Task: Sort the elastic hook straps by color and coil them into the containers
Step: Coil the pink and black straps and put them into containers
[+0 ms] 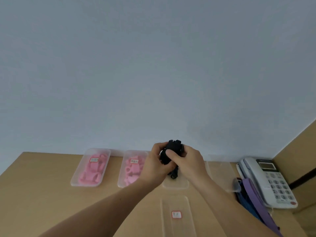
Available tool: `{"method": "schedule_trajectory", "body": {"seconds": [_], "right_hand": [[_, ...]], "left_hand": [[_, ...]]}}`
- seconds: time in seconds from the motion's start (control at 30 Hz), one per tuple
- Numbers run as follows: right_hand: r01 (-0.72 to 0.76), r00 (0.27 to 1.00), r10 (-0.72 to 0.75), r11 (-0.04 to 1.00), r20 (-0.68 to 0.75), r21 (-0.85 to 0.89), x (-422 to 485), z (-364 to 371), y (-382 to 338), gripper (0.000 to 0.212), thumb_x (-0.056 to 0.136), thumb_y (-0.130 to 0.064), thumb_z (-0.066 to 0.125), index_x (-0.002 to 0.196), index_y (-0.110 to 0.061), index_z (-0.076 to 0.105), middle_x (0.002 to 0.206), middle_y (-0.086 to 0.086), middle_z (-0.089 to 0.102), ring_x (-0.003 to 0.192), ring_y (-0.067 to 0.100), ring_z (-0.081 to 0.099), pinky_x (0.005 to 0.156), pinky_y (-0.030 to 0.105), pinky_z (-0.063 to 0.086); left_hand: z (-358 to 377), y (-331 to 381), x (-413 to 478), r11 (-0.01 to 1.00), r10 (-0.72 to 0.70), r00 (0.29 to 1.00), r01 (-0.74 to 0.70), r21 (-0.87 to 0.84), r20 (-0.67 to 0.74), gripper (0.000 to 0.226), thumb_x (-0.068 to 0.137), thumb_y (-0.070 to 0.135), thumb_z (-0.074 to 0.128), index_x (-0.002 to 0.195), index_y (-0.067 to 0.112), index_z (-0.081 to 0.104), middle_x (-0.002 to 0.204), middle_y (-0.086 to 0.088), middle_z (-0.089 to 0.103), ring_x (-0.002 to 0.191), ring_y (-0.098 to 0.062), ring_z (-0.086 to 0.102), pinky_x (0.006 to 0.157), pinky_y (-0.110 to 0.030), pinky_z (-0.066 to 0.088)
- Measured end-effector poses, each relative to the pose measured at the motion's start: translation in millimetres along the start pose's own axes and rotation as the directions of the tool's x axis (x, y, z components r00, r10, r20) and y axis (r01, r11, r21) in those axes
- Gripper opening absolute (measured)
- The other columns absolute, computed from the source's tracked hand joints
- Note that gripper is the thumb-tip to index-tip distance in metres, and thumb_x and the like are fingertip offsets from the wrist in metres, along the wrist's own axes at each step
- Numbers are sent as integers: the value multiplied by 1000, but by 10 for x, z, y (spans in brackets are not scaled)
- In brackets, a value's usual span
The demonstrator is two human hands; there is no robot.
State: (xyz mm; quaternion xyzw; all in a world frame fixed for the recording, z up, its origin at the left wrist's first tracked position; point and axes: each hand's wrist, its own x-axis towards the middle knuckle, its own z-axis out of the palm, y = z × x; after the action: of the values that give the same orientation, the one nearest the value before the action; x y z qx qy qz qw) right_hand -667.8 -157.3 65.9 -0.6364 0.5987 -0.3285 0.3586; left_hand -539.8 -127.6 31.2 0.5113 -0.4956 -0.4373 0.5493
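Both of my hands hold a bundle of black elastic hook strap (173, 149) above the desk near the wall. My left hand (156, 164) grips it from the left and my right hand (186, 161) grips it from the right, thumb across the front. A loose end of the black strap (173, 174) hangs down into a clear container (176, 185) beneath the hands. Two lidded clear containers on the left hold pink straps, one (90, 168) further left and one (130, 169) beside my left hand.
A clear lid with a red-edged label (176, 214) lies near the desk's front. Another clear container (221, 173) sits right of my hands. Purple and blue straps (253, 200) lie beside a grey desk telephone (271, 182). A wooden partition (297, 159) closes the right side.
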Motion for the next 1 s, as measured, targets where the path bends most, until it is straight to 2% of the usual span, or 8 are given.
{"method": "schedule_trajectory", "body": {"seconds": [0.17,0.33,0.5,0.57,0.63,0.7,0.8,1.0], "right_hand": [[42,987,-28,995,158,-88,354,-136,372,33,63,-56,70,89,-37,64,78,-22,68,75,-5,63,61,18,45],[128,971,-81,971,224,-203,623,-172,644,47,56,-59,66,96,-34,62,83,-22,65,81,2,61,69,24,49],[174,932,-53,933,360,-314,813,-102,827,45,60,-53,69,98,-32,60,82,-17,62,81,12,59,63,26,44],[121,940,6,929,341,-350,821,-11,900,45,64,-55,69,95,-24,60,82,-13,60,77,13,56,61,27,40],[38,936,75,950,343,-310,794,80,969,45,65,-55,67,90,-18,64,79,-9,64,74,13,61,55,26,39],[-62,926,148,967,347,-246,778,151,1028,41,65,-51,70,89,-19,67,77,-7,68,72,13,65,52,24,40],[-179,915,238,963,326,-201,747,230,1085,48,64,-47,74,99,-15,65,84,-4,69,75,13,65,52,23,39],[-285,912,337,931,236,-227,660,371,1108,50,67,-44,72,105,-13,60,88,-1,67,77,16,64,55,26,44]], "left_hand": [[144,-276,97,987,-136,986,142,-68,93,62,73,5,51,132,24,50,121,7,67,115,-12,63,92,-28,53],[271,-462,212,930,-290,955,295,-218,57,53,68,19,54,121,17,59,126,-1,67,117,-24,63,100,-41,51],[315,-672,284,934,-356,930,355,-27,-87,26,87,8,55,111,16,61,109,-1,71,96,-6,69,80,-22,55],[309,-716,302,930,-351,934,356,88,-73,36,87,-1,54,120,13,60,113,-1,71,103,-8,68,88,-24,53],[280,-716,317,922,-318,948,310,232,-2,47,82,4,55,128,16,61,116,3,71,108,-9,66,95,-27,52],[230,-699,330,885,-302,947,236,401,108,53,80,16,58,131,28,61,114,10,70,107,-3,63,89,-18,50],[133,-737,389,748,-298,928,83,659,222,54,82,32,65,135,36,53,106,10,60,104,-7,52,82,-8,37],[60,-890,597,372,-383,856,-200,906,346,54,94,42,51,146,32,38,124,-2,52,119,-27,39,100,-40,34]]}}
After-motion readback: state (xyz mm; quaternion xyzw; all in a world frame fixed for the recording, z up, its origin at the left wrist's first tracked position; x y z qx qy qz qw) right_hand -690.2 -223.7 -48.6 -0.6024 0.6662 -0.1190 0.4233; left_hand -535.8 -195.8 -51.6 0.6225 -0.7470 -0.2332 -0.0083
